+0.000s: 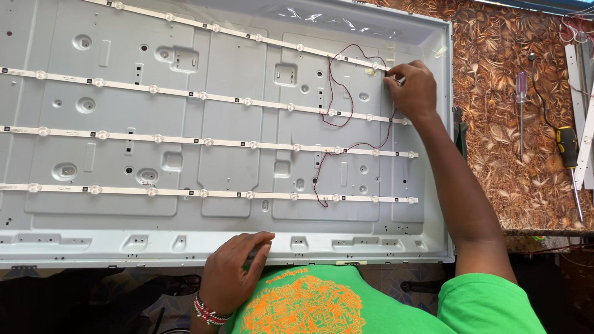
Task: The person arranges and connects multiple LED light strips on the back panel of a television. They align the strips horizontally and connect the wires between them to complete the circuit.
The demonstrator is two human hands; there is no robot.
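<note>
Nearest us, our left hand point(232, 272) rests on the near rim of the panel point(185, 244), fingers point(257, 244) spread flat and open on the metal, gripping nothing; a beaded band sits on that wrist. The panel is a wide grey metal tray lying flat on the surface point(501, 124), which has a brown leaf pattern. Four light strips point(204, 193) run across the panel from left to right, each dotted with small round lenses. A thin red wire point(337, 93) loops over the right part of the panel, crossing the strips from the lowest one up to the top one. Farther off, our right hand point(411, 89) reaches to the right end of the top strip, fingers closed in a pinch where the wire meets the strip; we cannot tell whether they grip the wire's end or a small plug there. Bits of pale tape sit just beside that hand. To the right, well apart from the panel, two screwdrivers point(521, 93) lie on the surface, one with a clear purple handle, one yellow and black
</note>
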